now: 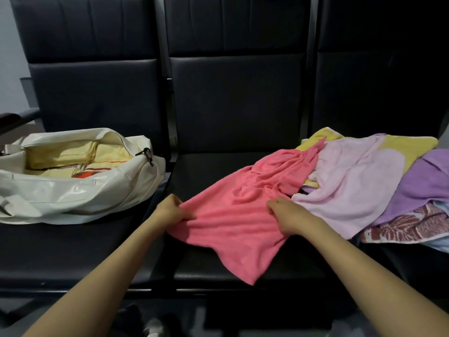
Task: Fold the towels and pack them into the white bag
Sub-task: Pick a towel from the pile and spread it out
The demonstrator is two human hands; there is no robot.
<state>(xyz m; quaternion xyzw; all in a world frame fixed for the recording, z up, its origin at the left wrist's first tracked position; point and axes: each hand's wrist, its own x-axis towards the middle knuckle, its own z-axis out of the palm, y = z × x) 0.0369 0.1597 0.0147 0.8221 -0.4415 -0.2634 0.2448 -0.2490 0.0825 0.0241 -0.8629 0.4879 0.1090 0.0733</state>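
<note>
A coral-pink towel (233,210) lies crumpled across the middle black seat (206,164), one end still draped on the pile to the right. My left hand (171,211) pinches its left edge. My right hand (289,215) grips the cloth near its right side. The white bag (73,195) sits unzipped on the left seat, with folded yellow and orange-striped towels inside. On the right seat lies a heap: a pale pink towel (352,186), a yellow towel (410,147), a purple towel (427,181) and a red-patterned towel (408,227).
Three black padded seats stand in a row with tall backrests (238,57). A dark armrest (14,120) sticks out at the far left. The seats' front edge runs just below the pink towel's hanging corner; the floor below is dark.
</note>
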